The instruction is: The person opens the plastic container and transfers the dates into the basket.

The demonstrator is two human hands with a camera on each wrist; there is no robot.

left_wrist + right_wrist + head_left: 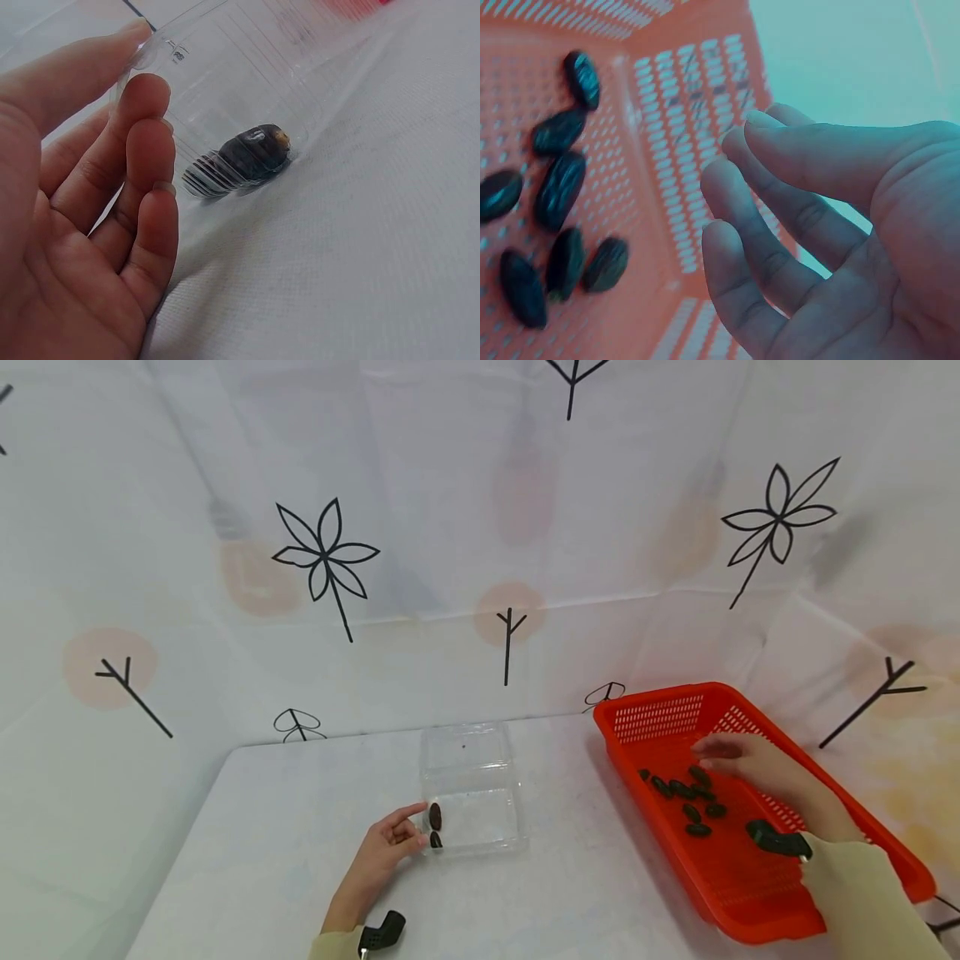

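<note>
A clear plastic clamshell box [480, 817] lies with its lid folded back on the white table. Two dark dried dates [435, 817] sit along its left side; in the left wrist view a date [255, 154] shows through the ribbed wall. My left hand [392, 843] rests against the box's left edge, fingers loosely bent and touching the rim. Over the red basket [675, 860], my right hand [761, 768] hovers with relaxed, slightly bent fingers and nothing between them. Several dates [561, 191] lie on the basket floor, left of that hand.
The basket's perforated side walls [697, 112] rise around the dates at the table's right. A white patterned cloth [450, 527] hangs behind the table. Black wrist devices [384, 932] sit on both forearms.
</note>
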